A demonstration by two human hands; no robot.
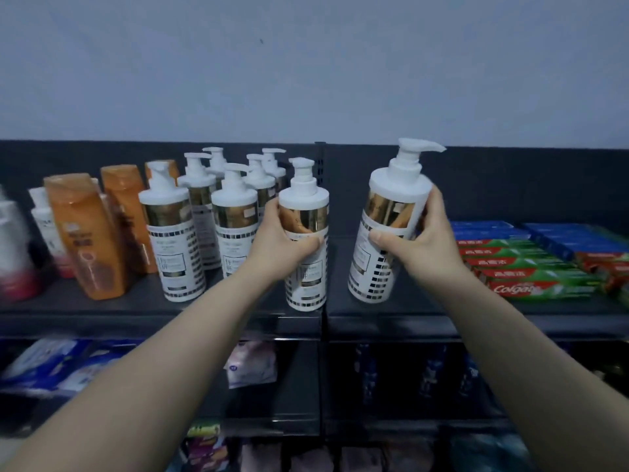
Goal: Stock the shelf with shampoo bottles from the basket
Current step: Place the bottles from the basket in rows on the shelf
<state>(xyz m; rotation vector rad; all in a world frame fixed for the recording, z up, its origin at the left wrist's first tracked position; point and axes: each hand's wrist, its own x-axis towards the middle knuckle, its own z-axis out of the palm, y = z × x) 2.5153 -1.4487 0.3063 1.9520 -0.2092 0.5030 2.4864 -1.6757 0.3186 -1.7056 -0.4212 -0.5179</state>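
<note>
Left hand point(282, 240): wrapped round the upright pump bottle point(306, 284) on the shelf point(85, 304).
Right hand point(425, 243): grips the tilted pump bottle point(374, 267); toothpaste boxes point(531, 267) to its right.

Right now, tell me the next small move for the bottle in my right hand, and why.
Probably straighten the tilted bottle in your right hand and set it on the shelf just right of the standing bottle your left hand grips. It leans apart from the row, and bare shelf shows between the two bottles, left of the toothpaste boxes.
</note>
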